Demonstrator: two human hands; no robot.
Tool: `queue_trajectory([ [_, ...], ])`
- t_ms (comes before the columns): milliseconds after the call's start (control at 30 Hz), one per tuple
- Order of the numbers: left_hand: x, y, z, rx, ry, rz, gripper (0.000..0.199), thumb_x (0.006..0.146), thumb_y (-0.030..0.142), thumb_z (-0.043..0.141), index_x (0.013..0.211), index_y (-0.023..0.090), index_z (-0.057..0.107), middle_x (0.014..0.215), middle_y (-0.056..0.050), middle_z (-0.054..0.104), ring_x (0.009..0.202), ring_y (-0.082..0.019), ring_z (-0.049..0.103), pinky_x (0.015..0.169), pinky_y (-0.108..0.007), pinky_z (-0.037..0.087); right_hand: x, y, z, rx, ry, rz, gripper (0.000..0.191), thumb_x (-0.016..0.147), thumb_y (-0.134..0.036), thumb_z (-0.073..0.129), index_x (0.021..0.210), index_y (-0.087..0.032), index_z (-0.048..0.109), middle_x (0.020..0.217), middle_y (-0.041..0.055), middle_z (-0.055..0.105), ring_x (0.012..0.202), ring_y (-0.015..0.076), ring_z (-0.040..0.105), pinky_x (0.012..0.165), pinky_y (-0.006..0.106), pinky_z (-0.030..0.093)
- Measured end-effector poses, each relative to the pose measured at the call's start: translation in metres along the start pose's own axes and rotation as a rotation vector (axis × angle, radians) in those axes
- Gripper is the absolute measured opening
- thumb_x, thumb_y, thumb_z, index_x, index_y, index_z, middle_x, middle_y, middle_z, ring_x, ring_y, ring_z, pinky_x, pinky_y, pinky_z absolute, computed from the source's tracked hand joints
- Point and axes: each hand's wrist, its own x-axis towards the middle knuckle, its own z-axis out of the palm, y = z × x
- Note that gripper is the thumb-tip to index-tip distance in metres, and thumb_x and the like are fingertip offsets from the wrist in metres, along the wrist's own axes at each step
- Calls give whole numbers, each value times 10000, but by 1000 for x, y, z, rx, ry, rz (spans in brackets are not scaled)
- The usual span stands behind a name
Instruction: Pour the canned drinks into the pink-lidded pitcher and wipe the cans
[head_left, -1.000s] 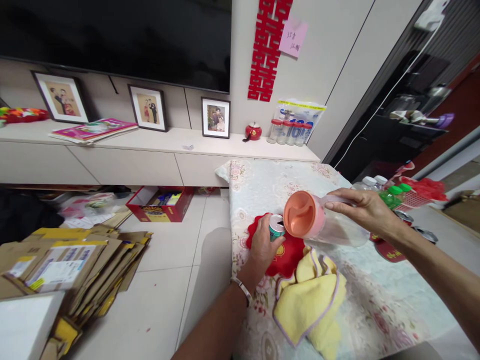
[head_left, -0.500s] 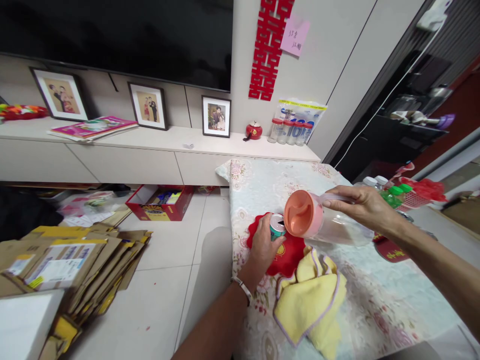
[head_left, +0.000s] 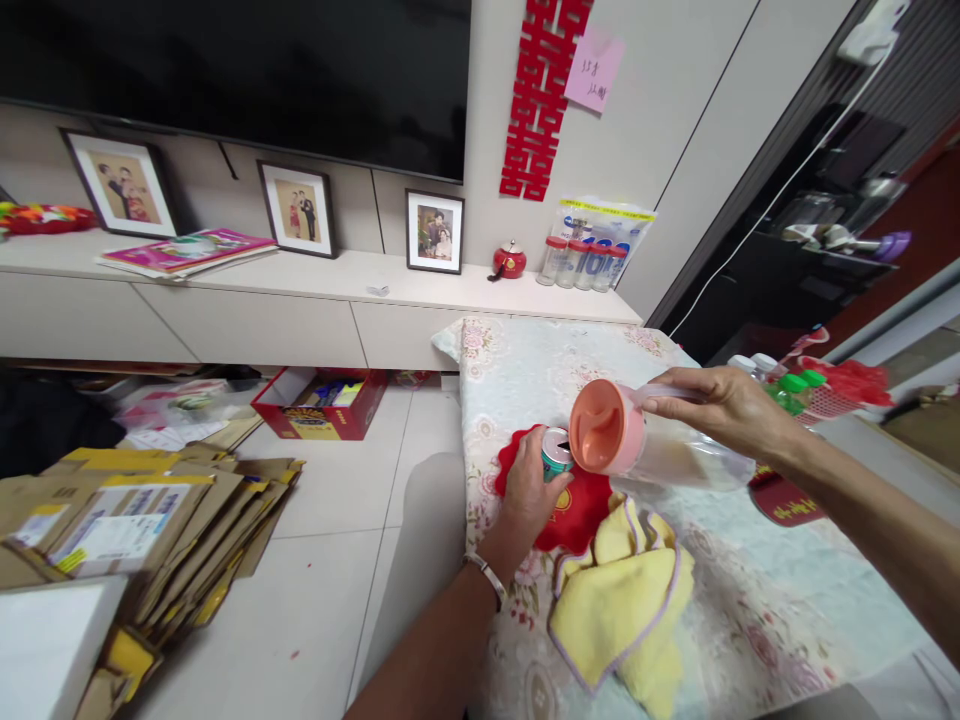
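The pitcher [head_left: 679, 462] is leaning almost onto its side over the surface [head_left: 517, 365], its lid [head_left: 626, 440] facing left toward the can [head_left: 556, 455]. The right hand [head_left: 724, 402] is holding it, the grip closed around the handle [head_left: 664, 396], and the forearm is reaching in from the right edge. The left hand [head_left: 529, 480] is gripping the can, fingers and thumb wrapping its side, while the can's top is showing between them. The lid's rim is sitting just beside the can's top; I cannot tell whether the two are touching. Nor can I tell whether the can is resting on the red mat [head_left: 583, 505] or being held over it.

A bracelet [head_left: 487, 580] is circling the left wrist. The yellow cloth [head_left: 622, 605] is lying crumpled below the mat, its upper folds reaching the mat's edge. Bottles [head_left: 793, 385] with green caps are standing at the right, near a pink basket [head_left: 829, 405].

Behind the surface, jars [head_left: 581, 265] with red lids and a small red pot [head_left: 510, 263] are standing on a ledge [head_left: 442, 288], with framed photos farther left. On the floor, a red box [head_left: 322, 420] is sitting near the cabinet, and flattened cartons [head_left: 187, 520] are lying in a pile at the left.
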Motion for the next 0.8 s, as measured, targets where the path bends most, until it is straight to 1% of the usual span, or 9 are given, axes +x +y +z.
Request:
queue_trajectory([
  [167, -1, 0, 0, 2, -5, 6, 742, 728, 33, 741, 1403, 179, 470, 1385, -144, 583, 1339, -298, 550, 1146, -453, 442, 2, -5, 0, -14, -10, 4, 369, 831, -647, 724, 902, -290, 782, 921, 41, 789, 906, 302, 718, 776, 386, 531],
  [400, -1, -2, 0, 3, -1, 13, 739, 732, 37, 737, 1409, 169, 471, 1402, -160, 576, 1360, -309, 539, 1153, -456, 438, 5, -4, -3, -66, -28, 0, 422, 832, -672, 705, 931, -272, 794, 941, 44, 794, 865, 284, 717, 740, 371, 529],
  [533, -1, -3, 0, 0, -1, 19, 742, 736, 38, 732, 1407, 204, 460, 1407, -138, 571, 1368, -301, 534, 1154, -463, 436, 6, -9, -2, -83, -17, -23, 474, 801, -714, 706, 894, -260, 804, 877, 46, 784, 816, 274, 710, 687, 353, 536],
  [633, -2, -2, 0, -1, 0, 25, 741, 736, 30, 729, 1403, 206, 457, 1408, -135, 571, 1368, -300, 533, 1149, -465, 439, 6, -16, -2, -95, -5, -37, 507, 779, -744, 703, 862, -255, 807, 816, 47, 768, 782, 272, 702, 646, 346, 531],
  [800, -2, -1, 0, -3, 9, 35, 728, 740, 39, 741, 1397, 187, 463, 1389, -141, 583, 1347, -301, 546, 1139, -469, 448, 7, -21, -2, -106, -35, -27, 485, 807, -726, 689, 858, -254, 793, 832, 43, 767, 791, 263, 686, 682, 357, 502],
])
